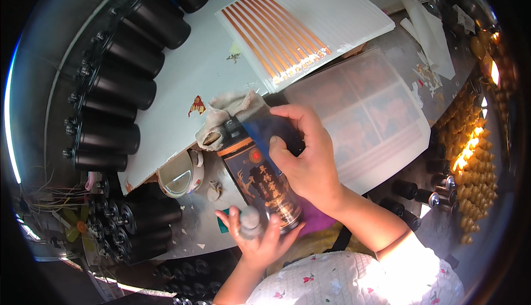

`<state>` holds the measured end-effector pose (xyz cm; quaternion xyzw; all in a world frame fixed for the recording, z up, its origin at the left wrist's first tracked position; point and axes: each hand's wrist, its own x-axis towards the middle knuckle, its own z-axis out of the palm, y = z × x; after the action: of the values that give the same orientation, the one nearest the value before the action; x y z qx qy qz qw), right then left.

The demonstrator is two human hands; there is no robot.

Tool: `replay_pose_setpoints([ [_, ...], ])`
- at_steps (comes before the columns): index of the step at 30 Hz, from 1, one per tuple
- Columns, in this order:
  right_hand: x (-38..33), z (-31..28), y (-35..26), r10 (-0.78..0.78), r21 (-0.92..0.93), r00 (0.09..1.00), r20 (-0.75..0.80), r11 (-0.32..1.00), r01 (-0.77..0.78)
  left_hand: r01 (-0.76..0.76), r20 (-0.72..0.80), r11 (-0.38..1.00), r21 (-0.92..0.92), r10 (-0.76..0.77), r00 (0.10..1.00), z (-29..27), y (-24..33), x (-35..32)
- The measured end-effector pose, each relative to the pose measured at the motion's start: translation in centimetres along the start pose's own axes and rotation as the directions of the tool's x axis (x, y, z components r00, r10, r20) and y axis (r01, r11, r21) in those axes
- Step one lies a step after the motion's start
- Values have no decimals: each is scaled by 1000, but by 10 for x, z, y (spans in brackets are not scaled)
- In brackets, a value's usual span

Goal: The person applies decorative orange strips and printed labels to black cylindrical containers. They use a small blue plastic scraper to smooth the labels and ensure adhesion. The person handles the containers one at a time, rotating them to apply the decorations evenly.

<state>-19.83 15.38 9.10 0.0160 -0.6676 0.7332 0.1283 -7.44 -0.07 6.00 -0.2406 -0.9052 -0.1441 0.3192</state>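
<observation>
A black bottle (260, 186) with gold and pale print and an orange band lies tilted in front of me, its narrow neck pointing up and left. My left hand (260, 238) is curled under the bottle's lower end and holds it. A grey rounded pad (251, 222) sits among the left fingers. Above the bottle's right side, my right hand (310, 164) is bent with thumb and forefinger around a dark blue-black thing (268, 131), whose kind I cannot make out. A crumpled grey cloth (235, 105) lies just beyond the neck.
Copper-coloured strips (271, 31) lie on white sheets at the far side, near a translucent printed sheet (359, 117). Black bottles (119, 86) line the left edge. A round cup (176, 175) stands at the table's near-left edge. Gold caps (475, 178) are heaped at right.
</observation>
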Motion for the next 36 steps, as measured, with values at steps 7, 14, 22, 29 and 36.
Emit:
replay_pose_setpoints([
  [7,4,-4,2,65,53,998,-26,997,-63,224,125,928,-298,-195,973,14,-26,-35],
  [14,7,-4,2,11,0,1000,-28,1000,-11,29,155,999,-25,-25,988,7,-13,0],
  [22,7,-4,0,46,17,999,19,999,-46,110,-18,993,-32,-110,994,17,-22,-11],
  [29,8,-5,6,58,55,998,0,997,-58,144,196,988,48,-151,969,9,-28,-22],
  [36,5,-5,5,15,6,1000,15,1000,-15,31,154,985,170,-58,986,7,-10,10],
])
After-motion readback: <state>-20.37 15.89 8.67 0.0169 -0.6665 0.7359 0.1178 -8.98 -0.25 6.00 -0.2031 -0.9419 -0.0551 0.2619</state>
